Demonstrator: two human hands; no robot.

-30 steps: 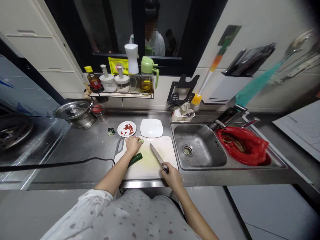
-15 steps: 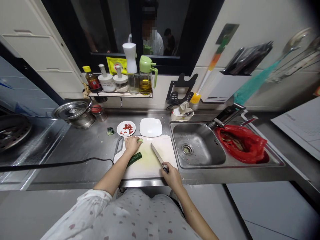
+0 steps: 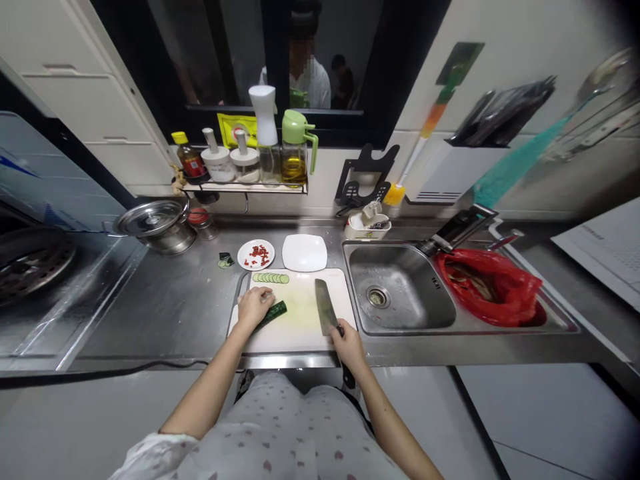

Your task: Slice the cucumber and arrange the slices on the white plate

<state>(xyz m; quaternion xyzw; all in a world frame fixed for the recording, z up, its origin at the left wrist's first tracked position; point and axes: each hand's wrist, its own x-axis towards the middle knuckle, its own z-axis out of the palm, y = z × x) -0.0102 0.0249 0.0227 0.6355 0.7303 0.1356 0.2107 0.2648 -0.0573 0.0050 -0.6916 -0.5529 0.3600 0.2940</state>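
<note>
My right hand (image 3: 349, 345) grips the dark handle of a kitchen knife (image 3: 326, 308). Its broad blade points away from me over the right part of the white cutting board (image 3: 300, 339). At the board's left side my left hand (image 3: 255, 305) is beside and partly over a dark green piece of cucumber (image 3: 274, 313), fingers loosely bent and apart. Whether the fingertips touch the cucumber I cannot tell. A row of thin cucumber slices (image 3: 271, 278) lies overlapping along the board's far edge.
Behind the board are a plate of chopped red pieces (image 3: 257, 255) and a white plate (image 3: 305, 253). Dark green peelings (image 3: 226, 261) lie to the left, near a lidded pot (image 3: 157, 227). On the right is a sink (image 3: 400, 293) with a red bag (image 3: 493, 287).
My left hand has moved back from the cucumber slices toward the cucumber piece, uncovering the row. The knife has shifted slightly right, and its blade now shows its broad face.
</note>
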